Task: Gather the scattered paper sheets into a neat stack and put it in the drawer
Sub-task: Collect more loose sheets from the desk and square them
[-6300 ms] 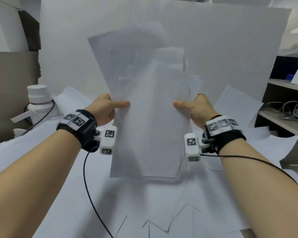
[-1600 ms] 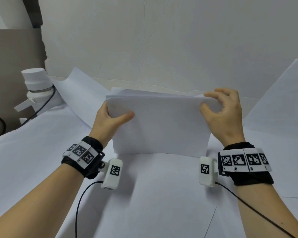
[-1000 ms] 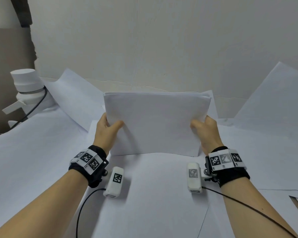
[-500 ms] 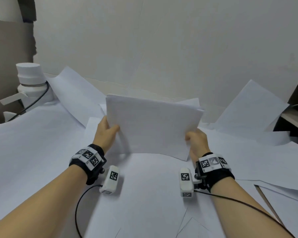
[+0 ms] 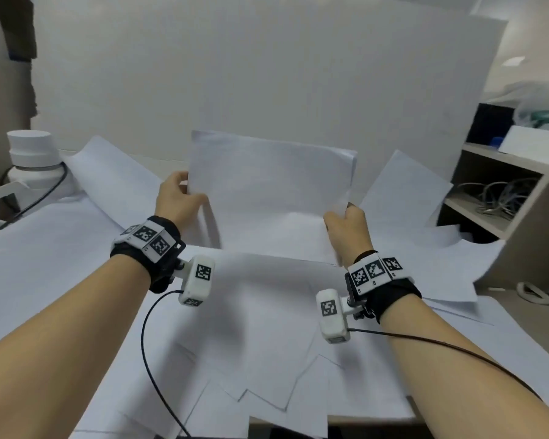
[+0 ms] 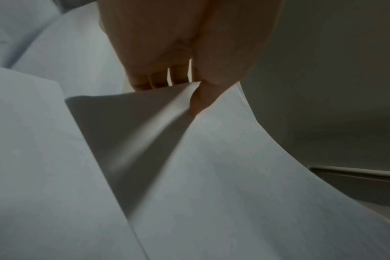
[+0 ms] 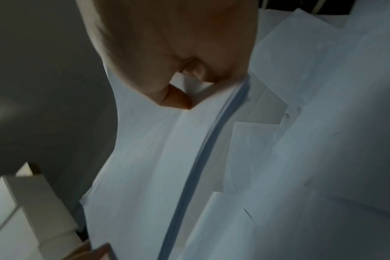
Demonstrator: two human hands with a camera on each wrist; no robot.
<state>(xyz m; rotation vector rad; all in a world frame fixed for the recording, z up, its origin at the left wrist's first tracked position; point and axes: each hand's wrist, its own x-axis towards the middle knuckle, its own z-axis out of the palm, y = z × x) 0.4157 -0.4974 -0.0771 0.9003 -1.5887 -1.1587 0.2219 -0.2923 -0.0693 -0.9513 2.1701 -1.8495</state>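
Note:
A stack of white paper sheets (image 5: 271, 191) is held up off the table in landscape, tilted toward me. My left hand (image 5: 179, 201) grips its left edge, thumb on the near face and fingers behind. The same grip shows in the left wrist view, where my left hand (image 6: 189, 84) pinches the stack (image 6: 223, 167). My right hand (image 5: 346, 226) pinches the stack's lower right corner; in the right wrist view my right hand (image 7: 189, 88) holds the stack (image 7: 158, 158) by its edge. No drawer is in view.
Large white sheets (image 5: 76, 255) cover the table, and more loose sheets (image 5: 403, 191) lean at the right. A white bottle (image 5: 34, 156) with a black cable stands at the far left. A shelf unit (image 5: 507, 191) with cables sits at the right. A white board (image 5: 267, 74) stands behind.
The stack has come up off the table and shifted right. My right hand slid down from its top corner to its lower right corner. My view has swung right, showing the shelf.

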